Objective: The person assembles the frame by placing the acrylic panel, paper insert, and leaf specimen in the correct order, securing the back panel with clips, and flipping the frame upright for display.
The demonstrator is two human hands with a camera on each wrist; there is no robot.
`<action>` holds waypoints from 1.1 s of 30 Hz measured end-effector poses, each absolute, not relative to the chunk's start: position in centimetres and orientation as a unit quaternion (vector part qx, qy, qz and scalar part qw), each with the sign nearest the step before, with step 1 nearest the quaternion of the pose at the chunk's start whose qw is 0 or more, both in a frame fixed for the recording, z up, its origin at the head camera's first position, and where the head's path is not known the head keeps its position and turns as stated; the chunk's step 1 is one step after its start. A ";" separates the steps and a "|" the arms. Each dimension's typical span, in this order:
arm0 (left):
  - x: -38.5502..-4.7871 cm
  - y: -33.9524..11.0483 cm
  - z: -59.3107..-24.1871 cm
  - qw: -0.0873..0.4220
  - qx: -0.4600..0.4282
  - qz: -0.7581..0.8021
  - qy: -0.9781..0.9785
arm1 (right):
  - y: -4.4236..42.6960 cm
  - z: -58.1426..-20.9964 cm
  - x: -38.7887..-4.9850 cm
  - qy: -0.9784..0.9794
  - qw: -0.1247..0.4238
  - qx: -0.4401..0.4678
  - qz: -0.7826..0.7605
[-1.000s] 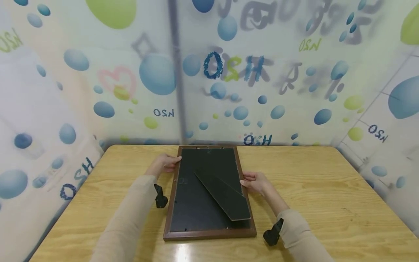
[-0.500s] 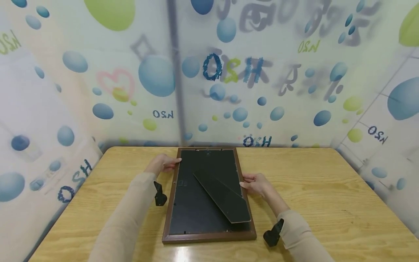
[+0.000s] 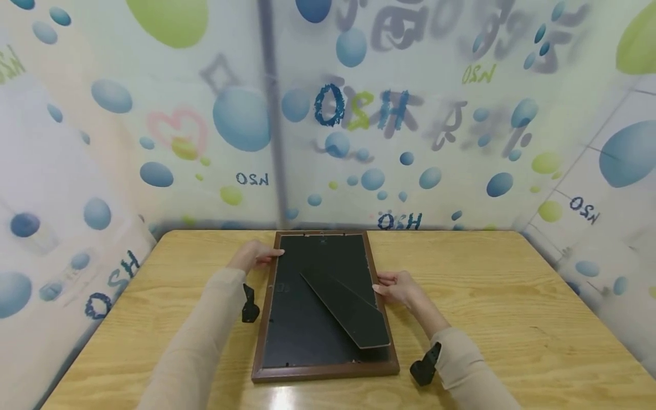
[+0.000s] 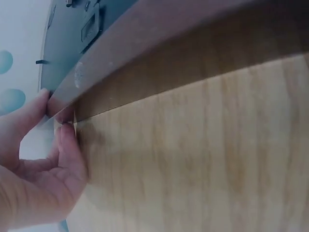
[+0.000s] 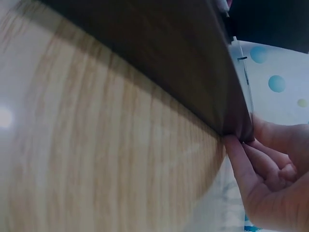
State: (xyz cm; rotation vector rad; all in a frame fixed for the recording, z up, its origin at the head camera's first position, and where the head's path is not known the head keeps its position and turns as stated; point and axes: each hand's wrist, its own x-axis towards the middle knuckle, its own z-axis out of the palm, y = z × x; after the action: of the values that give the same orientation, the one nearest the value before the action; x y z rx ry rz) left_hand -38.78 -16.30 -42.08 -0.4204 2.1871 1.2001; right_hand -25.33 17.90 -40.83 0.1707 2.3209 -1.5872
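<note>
A picture frame (image 3: 307,319) with a brown border and black backing lies face down on the wooden table. Its black easel stand (image 3: 348,310) slants across the back, the wide lower end lifted off the backing. My left hand (image 3: 253,254) grips the upper left side, thumb over the border and fingers at its outer lower edge, as the left wrist view shows at the frame's side (image 4: 116,48). On the right side, around the middle, my right hand (image 3: 400,286) pinches the border with thumb on top. The right wrist view shows fingers (image 5: 239,159) at the border's bottom edge.
The wooden table (image 3: 487,307) extends to both sides of the frame. Behind it hangs a pale curtain (image 3: 328,188) printed with blue and green dots, with more of it at left and right. Black wrist cameras (image 3: 424,367) sit below each hand.
The whole head view has shifted slightly, so everything appears a little further left. Both hands keep the same hold, and the picture frame shows no clear movement on the table.
</note>
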 end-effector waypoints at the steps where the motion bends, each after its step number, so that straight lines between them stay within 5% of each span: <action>1: -39.4 -16.9 -43.0 0.304 -0.141 0.459 0.823 | 17.7 -40.8 -25.3 0.815 0.160 0.058 -0.553; 10: -34.3 -16.9 -39.9 0.290 -0.016 0.489 0.822 | 17.4 -40.5 -25.1 0.828 0.154 0.048 -0.537; 18: -32.1 -15.6 -38.1 0.246 -0.053 0.553 0.794 | 17.7 -39.8 -26.1 0.840 0.155 0.023 -0.519; 27: -32.9 -15.7 -41.0 0.212 -0.061 0.536 0.815 | 17.2 -39.4 -28.6 0.874 0.166 -0.003 -0.456; 33: -38.5 -17.7 -48.5 0.199 -0.035 0.537 0.819 | 17.0 -39.4 -30.6 0.916 0.153 -0.081 -0.362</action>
State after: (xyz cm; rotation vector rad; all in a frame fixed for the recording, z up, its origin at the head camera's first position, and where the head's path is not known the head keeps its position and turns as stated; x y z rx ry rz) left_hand -38.46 -17.74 -48.48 -0.0977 2.2909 1.5019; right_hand -30.58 17.03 -39.36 -0.2326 2.6270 -1.0381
